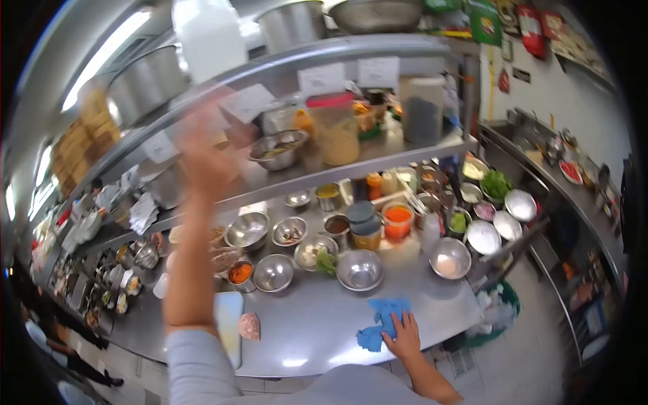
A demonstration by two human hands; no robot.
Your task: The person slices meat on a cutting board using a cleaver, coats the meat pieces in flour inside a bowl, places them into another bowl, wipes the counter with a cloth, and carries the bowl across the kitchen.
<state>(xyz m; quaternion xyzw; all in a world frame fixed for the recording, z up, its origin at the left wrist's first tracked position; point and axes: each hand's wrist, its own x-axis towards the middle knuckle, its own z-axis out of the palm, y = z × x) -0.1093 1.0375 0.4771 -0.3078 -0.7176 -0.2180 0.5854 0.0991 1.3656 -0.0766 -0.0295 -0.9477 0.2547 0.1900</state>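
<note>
My left arm is raised toward the upper shelf, and my left hand (212,138) is smeared by motion in front of it. Its fingers and anything in them cannot be made out. On the steel counter (304,337), my right hand (406,339) rests on the right edge of a crumpled blue cloth (383,322), fingers spread. A piece of raw, pinkish meat (249,327) lies beside a pale cutting board (229,324), which my left forearm partly covers. Behind the cloth stands a steel bowl (360,271).
Several steel bowls and containers line the counter's back, including a tub of orange-red sauce (397,221). On the shelf (378,152) stand a red-lidded container (333,128) and a bowl (278,150). A green bin (503,314) stands right. A person (64,354) is at far left.
</note>
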